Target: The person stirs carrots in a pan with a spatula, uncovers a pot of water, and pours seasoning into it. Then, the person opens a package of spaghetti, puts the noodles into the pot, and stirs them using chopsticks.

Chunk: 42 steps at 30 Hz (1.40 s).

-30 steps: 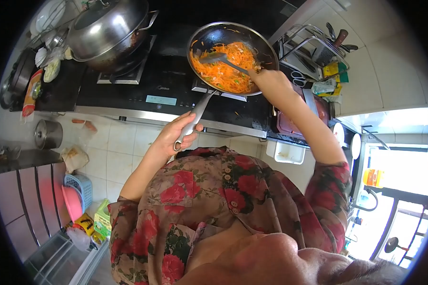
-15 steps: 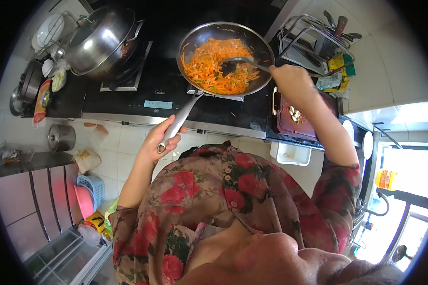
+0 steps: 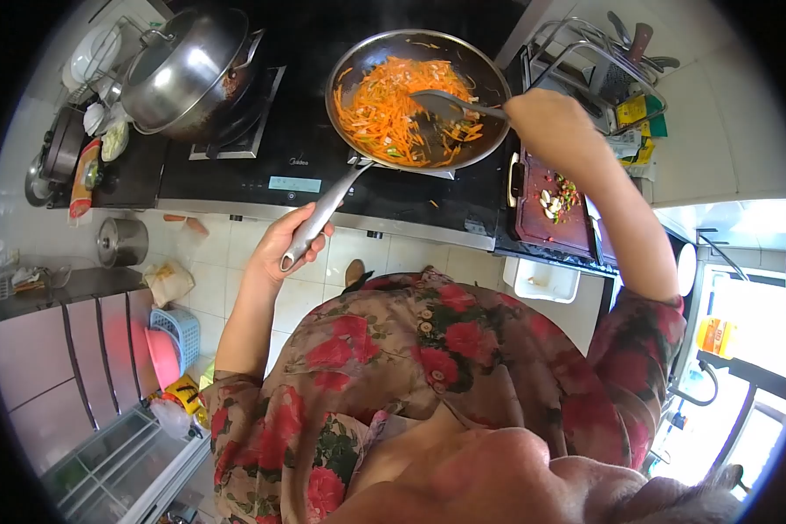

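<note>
My left hand (image 3: pixel 290 244) is closed around the metal handle of a frying pan (image 3: pixel 321 218), which sits over the right burner. Shredded carrot (image 3: pixel 384 100), with paler bits mixed in, covers much of the pan's bottom. A dark spatula (image 3: pixel 445 106) reaches in from the right, its blade resting against the carrot. The other end of the spatula is in the closed grip of my right hand (image 3: pixel 550 122), just beyond the pan's right rim.
To the left, a big lidded steel pot (image 3: pixel 188 74) stands on the other burner. A reddish cutting board (image 3: pixel 546 229) at right holds garlic and chopped red and green bits. Behind it is a knife rack (image 3: pixel 585 65). A white bin (image 3: pixel 543 281) hangs below the counter edge.
The spatula blade has turned, showing its broad face amid the carrot. My right hand has shifted slightly right and up, uncovering more of the board. My left hand keeps its hold.
</note>
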Each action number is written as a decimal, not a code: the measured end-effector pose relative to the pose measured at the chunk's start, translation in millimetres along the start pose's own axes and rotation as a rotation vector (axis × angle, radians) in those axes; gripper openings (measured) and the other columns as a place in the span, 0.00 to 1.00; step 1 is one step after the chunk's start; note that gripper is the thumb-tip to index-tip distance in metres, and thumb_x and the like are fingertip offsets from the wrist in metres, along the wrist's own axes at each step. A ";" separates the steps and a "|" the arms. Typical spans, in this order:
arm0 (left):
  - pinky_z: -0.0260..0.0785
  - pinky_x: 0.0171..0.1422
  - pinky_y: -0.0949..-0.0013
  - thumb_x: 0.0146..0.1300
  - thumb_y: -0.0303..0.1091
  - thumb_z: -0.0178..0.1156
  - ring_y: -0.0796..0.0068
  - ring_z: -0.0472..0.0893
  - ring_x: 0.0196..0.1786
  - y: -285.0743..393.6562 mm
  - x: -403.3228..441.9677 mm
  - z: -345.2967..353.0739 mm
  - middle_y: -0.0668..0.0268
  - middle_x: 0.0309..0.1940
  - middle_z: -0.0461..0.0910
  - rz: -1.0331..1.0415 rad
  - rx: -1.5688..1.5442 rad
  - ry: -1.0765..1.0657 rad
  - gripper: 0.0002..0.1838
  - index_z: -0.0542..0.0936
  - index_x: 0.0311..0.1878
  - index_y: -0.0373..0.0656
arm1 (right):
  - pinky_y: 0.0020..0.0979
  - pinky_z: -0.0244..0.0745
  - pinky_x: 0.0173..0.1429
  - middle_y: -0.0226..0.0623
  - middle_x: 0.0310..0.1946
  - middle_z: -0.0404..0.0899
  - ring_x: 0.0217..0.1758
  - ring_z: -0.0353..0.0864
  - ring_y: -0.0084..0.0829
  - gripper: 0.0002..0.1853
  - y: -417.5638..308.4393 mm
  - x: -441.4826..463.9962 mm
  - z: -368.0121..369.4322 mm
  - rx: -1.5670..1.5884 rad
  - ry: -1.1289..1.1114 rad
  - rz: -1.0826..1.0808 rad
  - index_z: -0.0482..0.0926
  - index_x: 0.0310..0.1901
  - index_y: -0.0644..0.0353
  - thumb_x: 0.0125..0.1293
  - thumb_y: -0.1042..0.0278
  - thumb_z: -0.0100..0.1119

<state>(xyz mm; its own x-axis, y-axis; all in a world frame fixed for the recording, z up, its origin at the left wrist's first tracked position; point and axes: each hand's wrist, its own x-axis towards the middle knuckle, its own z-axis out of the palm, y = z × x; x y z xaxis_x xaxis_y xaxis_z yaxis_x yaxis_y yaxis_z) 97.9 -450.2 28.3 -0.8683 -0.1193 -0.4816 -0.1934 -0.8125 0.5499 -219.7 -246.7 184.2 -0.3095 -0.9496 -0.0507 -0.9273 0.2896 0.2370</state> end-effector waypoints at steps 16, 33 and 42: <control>0.61 0.17 0.82 0.75 0.46 0.40 0.86 0.64 0.19 16.9 8.9 -6.8 0.66 0.34 0.72 -0.185 -0.086 -0.252 0.24 0.63 0.66 0.40 | 0.40 0.79 0.44 0.47 0.34 0.83 0.41 0.84 0.43 0.10 -105.0 112.9 -87.9 -0.150 -0.321 0.177 0.83 0.36 0.61 0.60 0.68 0.53; 0.58 0.19 0.81 0.74 0.47 0.42 0.86 0.65 0.21 15.0 8.0 -13.8 0.68 0.34 0.73 -0.142 -0.011 -0.209 0.24 0.65 0.63 0.39 | 0.43 0.81 0.42 0.46 0.37 0.84 0.41 0.85 0.44 0.10 -89.3 103.2 -54.6 -0.207 -0.100 0.221 0.84 0.39 0.58 0.56 0.72 0.57; 0.60 0.17 0.79 0.73 0.46 0.45 0.83 0.67 0.20 11.7 15.7 -20.2 0.64 0.32 0.76 -0.155 -0.104 -0.255 0.23 0.68 0.61 0.38 | 0.39 0.80 0.37 0.44 0.28 0.81 0.35 0.84 0.43 0.09 -93.7 35.2 5.1 -0.043 -0.021 -0.002 0.80 0.39 0.60 0.56 0.75 0.55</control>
<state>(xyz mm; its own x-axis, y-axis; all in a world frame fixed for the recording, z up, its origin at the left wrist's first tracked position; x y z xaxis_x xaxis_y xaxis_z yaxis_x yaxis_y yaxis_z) 91.3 -473.1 13.4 -0.9213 0.1470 -0.3599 -0.2959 -0.8656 0.4040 -144.8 -306.6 155.3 -0.3127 -0.9472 -0.0711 -0.9180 0.2822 0.2786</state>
